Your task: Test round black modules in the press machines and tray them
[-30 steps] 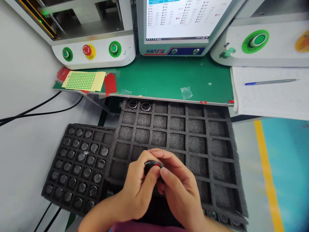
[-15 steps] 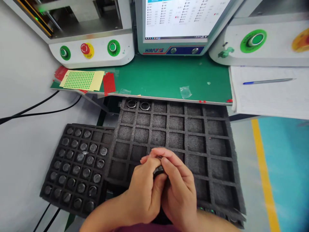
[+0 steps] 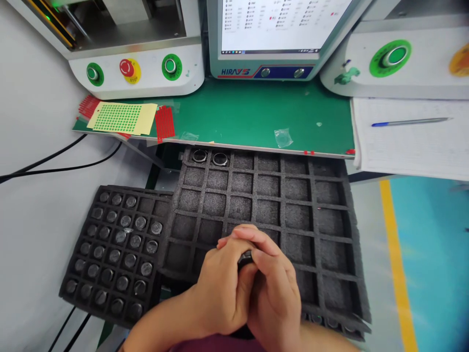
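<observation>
A: What do the hands hold, low in the middle of the frame?

B: Both are clasped together around a small dark part point(image 3: 245, 257). The left hand point(image 3: 220, 288) curls its fingers over it from the left, and the right hand point(image 3: 276, 288) closes on it from the right; only a sliver of the part shows between the thumbs.

A: What lies under them?

B: A large dark foam tray point(image 3: 330, 244) of square cells. Two metal rings point(image 3: 210, 157) sit in its top-left cells.

A: And to the left?

B: A smaller foam tray point(image 3: 161, 198), its cells mostly filled with round grey discs point(image 3: 120, 237).

A: Higher up?

B: A green mat point(image 3: 249, 112) with a sheet of green dot stickers point(image 3: 122, 118) at upper left, and a pen point(image 3: 410, 122) on paper at upper right.
</observation>
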{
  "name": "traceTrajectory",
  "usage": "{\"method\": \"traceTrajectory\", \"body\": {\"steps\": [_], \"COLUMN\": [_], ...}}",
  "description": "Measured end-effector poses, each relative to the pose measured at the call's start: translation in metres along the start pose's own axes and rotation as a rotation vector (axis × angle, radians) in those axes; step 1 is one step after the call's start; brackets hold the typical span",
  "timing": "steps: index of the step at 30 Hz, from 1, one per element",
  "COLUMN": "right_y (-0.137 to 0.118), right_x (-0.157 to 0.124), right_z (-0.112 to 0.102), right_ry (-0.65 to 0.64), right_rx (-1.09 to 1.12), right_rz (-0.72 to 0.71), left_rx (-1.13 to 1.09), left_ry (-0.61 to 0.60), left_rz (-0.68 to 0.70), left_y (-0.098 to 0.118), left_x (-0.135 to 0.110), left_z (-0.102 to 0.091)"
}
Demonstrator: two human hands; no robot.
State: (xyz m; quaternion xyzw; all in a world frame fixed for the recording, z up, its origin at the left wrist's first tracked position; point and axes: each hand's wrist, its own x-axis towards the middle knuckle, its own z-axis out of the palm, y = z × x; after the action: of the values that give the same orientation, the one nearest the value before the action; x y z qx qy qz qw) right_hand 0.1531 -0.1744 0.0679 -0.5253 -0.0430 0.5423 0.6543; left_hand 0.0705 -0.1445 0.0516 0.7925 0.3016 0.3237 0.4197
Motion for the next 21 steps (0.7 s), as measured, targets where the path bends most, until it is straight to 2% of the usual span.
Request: {"method": "traceTrajectory", "body": {"steps": [5, 10, 12, 14, 16, 18, 20, 21], "right_y": [0.002, 0.004, 0.003, 0.001, 0.001, 0.002, 0.005, 0.007], "right_x": [0.005, 0.007, 0.006, 0.006, 0.005, 0.005, 0.007, 0.009], "right_z": [0.001, -0.001, -0.005, -0.011, -0.02, -0.028, -0.034, -0.036], "right_ry": [0.055, 0.014, -0.026, -0.113, -0.22, -0.312, -0.396, -0.443], "right_rx": [0.0, 0.022, 0.031, 0.025, -0.029, -0.114, -0.179, -0.195], "right_rz": [-0.035, -0.07, -0.045, -0.008, -0.088, -0.323, -0.557, -0.625], "left_rx": [0.045, -0.026, -0.131, -0.405, -0.836, -1.227, -1.417, -1.45], "left_ry": [-0.078, -0.093, -0.108, -0.104, -0.079, -0.048, -0.023, -0.01], "left_rz": [-0.03, -0.051, -0.138, -0.308, -0.477, -0.579, -0.638, -0.668], "left_y": [0.002, 0.001, 0.0, 0.0, 0.002, 0.004, 0.006, 0.007], "left_x": [0.006, 0.009, 0.008, 0.007, 0.006, 0.008, 0.009, 0.01], "left_z": [-0.001, -0.002, -0.003, -0.005, -0.007, -0.008, -0.008, -0.008]}}
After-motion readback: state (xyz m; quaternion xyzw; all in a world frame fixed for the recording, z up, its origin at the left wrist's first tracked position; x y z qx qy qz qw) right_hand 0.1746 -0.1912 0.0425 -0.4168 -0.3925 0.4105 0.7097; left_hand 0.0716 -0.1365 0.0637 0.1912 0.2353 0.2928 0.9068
